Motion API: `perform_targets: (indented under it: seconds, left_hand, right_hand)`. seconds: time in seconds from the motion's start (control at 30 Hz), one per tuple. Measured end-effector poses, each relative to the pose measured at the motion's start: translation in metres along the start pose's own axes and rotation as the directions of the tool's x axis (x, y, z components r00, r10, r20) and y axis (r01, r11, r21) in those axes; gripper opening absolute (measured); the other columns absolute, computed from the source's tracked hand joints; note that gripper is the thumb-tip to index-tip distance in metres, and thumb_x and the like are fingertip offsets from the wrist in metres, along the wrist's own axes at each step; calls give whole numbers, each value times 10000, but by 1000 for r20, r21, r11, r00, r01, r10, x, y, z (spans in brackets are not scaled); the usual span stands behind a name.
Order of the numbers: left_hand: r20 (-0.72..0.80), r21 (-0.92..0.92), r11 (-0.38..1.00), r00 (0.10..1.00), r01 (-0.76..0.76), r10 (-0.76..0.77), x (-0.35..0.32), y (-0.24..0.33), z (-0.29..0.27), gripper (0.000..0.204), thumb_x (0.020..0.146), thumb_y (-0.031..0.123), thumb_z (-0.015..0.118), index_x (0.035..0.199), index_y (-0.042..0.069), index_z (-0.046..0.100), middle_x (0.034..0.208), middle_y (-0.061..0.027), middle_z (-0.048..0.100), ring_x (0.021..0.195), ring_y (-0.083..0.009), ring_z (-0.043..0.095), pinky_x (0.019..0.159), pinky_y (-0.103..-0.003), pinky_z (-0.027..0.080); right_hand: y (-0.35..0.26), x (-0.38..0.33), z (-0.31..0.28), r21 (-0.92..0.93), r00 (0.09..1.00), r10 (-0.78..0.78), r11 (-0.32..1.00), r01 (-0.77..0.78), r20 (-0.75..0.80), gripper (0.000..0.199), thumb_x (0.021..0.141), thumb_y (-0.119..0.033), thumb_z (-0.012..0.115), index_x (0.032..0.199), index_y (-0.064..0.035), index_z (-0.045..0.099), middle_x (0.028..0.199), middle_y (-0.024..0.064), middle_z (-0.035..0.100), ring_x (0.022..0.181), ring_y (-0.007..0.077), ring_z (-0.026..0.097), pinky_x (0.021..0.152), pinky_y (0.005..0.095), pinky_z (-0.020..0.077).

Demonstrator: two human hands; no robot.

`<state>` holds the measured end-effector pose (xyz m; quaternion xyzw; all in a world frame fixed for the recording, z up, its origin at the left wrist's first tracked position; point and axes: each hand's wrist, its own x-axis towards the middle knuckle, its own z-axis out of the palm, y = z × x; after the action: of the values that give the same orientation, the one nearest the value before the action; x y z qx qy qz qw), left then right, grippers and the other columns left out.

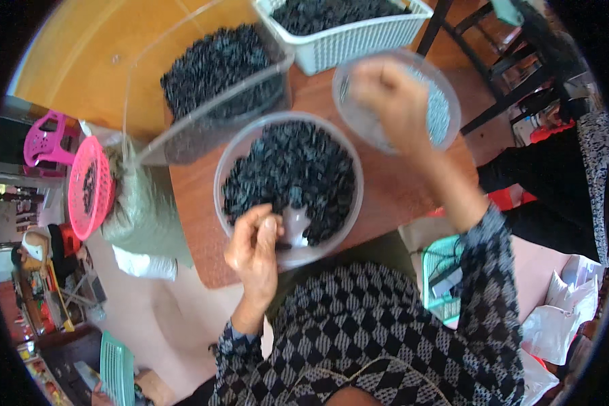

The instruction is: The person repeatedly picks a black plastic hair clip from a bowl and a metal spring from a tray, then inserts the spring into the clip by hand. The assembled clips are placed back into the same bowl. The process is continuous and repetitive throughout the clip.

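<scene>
A round clear tub (220,183) stands on the wooden table before me, heaped with small black pieces (291,162); its whitish bottom shows near the front. My left hand (254,243) is at the tub's front left rim, fingers curled and thumb pressed against them; whatever is in that pinch is too small or hidden to name. Over a second round clear bowl (348,118), at the far right of the table, is my right hand (389,95). Its fingertips are smeared by motion. Small silvery metal parts (437,111) lie in that bowl beside the hand.
A clear rectangular bin (213,111) and a white basket (358,44), both holding black pieces, stand at the back. Left of the table are a pink basket (91,186), a pale sack (145,216) and a pink stool (47,145). A green basket (430,271) stands at the right.
</scene>
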<state>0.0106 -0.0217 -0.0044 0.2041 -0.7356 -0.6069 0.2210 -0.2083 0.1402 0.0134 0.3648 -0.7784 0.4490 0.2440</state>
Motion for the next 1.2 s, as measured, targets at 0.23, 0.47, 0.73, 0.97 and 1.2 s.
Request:
perform_targets:
  seconds: [0.23,0.47,0.73,0.97,1.2]
  left_hand:
    - [116,165,981,989,-105,86,6,-18,-17,118,814,7,643,922,-30,612,805,-38,622,683,-89,565,604,-206,460]
    - [317,491,770,907,-408,278,16,-6,1,186,714,-24,682,884,-4,609,753,-70,613,663,-154,589,613,-262,474]
    - [433,544,633,831,-550,350,28,-6,13,275,645,-42,686,896,-8,581,751,-116,577,702,-249,575,616,-338,461]
    - [461,617,513,802,-597,379,33,-12,28,255,641,-10,696,861,4,567,757,-133,577,703,-293,570,624,-372,459]
    - [468,642,466,793,-609,391,37,-16,36,212,662,19,696,794,14,530,706,-125,554,670,-294,564,580,-381,455]
  right_hand:
    - [60,108,-2,-216,975,183,954,-207,-127,191,698,-66,578,857,39,596,758,194,619,744,315,605,698,371,468]
    - [35,60,5,-107,972,236,966,-236,-12,170,737,-67,561,862,40,605,756,168,621,730,243,605,673,350,471]
    - [12,19,-7,128,968,236,961,-246,86,156,782,-83,597,874,39,625,761,88,634,731,135,584,664,279,474]
    - [18,-5,-6,154,984,158,973,-170,85,131,807,-104,606,886,-8,647,784,124,656,721,193,632,647,309,490]
    - [11,-15,-6,119,987,137,982,-147,90,127,805,-95,596,887,-10,643,816,138,654,747,227,643,670,320,495]
